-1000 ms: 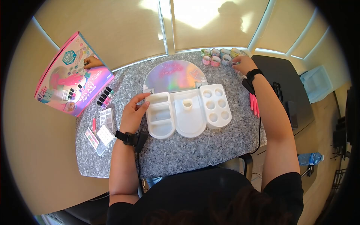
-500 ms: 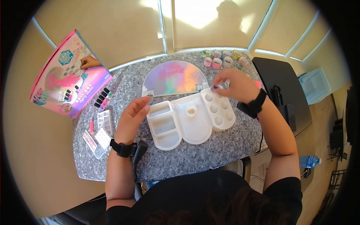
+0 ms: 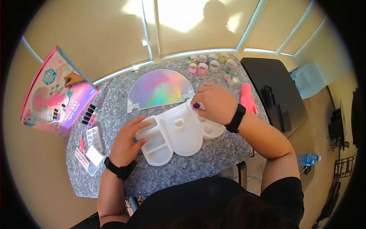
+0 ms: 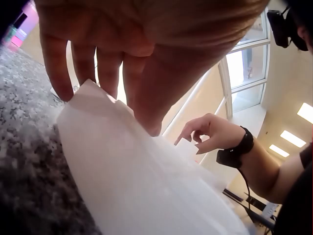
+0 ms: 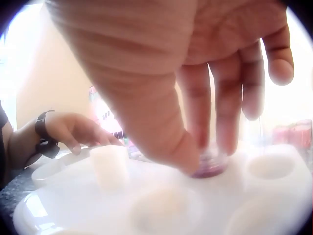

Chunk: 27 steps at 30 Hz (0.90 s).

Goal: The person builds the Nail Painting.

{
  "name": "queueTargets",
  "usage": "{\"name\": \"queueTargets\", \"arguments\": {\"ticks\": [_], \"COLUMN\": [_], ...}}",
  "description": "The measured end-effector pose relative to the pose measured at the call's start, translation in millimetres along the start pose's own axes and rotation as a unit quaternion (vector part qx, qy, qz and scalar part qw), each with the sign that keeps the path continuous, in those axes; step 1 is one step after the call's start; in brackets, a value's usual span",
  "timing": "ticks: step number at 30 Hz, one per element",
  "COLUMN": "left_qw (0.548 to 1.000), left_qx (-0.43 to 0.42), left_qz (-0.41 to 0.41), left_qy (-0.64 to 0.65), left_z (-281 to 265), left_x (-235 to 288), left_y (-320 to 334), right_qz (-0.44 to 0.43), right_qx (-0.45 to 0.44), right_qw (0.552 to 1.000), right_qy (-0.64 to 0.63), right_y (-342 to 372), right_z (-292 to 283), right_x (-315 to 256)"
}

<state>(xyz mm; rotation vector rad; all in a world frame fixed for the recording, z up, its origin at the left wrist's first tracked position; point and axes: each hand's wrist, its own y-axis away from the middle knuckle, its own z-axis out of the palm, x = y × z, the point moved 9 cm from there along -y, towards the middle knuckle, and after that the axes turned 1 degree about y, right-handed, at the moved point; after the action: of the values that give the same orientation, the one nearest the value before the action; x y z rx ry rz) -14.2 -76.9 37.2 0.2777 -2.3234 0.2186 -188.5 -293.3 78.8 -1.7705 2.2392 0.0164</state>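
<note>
A white plastic tray [image 3: 185, 139] with a raised ring in its middle sits at a slant on the table. My right hand [image 3: 215, 103] pinches a small clear pot with purple contents [image 5: 208, 171] between thumb and fingertips. It holds the pot low over the tray's section of round wells [image 5: 271, 167], partly covering that section in the head view. At the tray's left section, with its three compartments, my left hand [image 3: 126, 143] touches the edge, fingers spread at the far corner and thumb on the near side.
Behind the tray lies an iridescent half-round panel [image 3: 162, 89]. Several patterned rolls [image 3: 203, 68] and small coloured pots [image 3: 228, 78] stand at the back right, near a pink model hand [image 3: 248, 98]. Left are a nail art box [image 3: 57, 97], polish bottles [image 3: 90, 115] and a compartment case [image 3: 94, 139].
My right hand has come from the small pots at the back right to the round wells, carrying the purple pot. The tray has turned, and my left hand now touches its left edge.
</note>
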Motion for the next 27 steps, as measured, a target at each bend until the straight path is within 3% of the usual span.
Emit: {"name": "queueTargets", "arguments": {"ticks": [3,5,7,9,10,12,21,27], "left_qw": [1.000,1.000,0.998,0.992,0.990,0.988,0.988,0.986], "left_qx": [0.001,0.001,0.009,0.017,0.019,0.024,0.010,-0.004], "left_qz": [0.004,0.004,-0.032,-0.069,-0.071,-0.074,-0.083,-0.075], "left_qy": [-0.001,0.018,0.062,0.105,0.122,0.136,0.128,0.151], "left_z": [-1,-2,-1,1,1,0,2,3], "left_x": [0,-4,-8,-13,-13,-16,-25,-27], "left_y": [1,2,2,5,5,6,4,3], "right_qz": [0.006,0.065,0.185,0.314,0.313,0.394,0.451,0.402], "right_qx": [-0.037,0.031,0.038,0.071,0.072,0.077,0.023,0.062], "right_qw": [0.999,0.996,0.981,0.940,0.940,0.896,0.862,0.898], "right_qy": [-0.012,-0.059,-0.048,0.116,0.116,0.188,0.231,0.169], "right_y": [-3,-3,-7,2,2,10,1,1], "right_z": [1,-11,-18,-30,-27,-27,-15,-19], "right_x": [15,60,128,178,187,211,233,220]}}
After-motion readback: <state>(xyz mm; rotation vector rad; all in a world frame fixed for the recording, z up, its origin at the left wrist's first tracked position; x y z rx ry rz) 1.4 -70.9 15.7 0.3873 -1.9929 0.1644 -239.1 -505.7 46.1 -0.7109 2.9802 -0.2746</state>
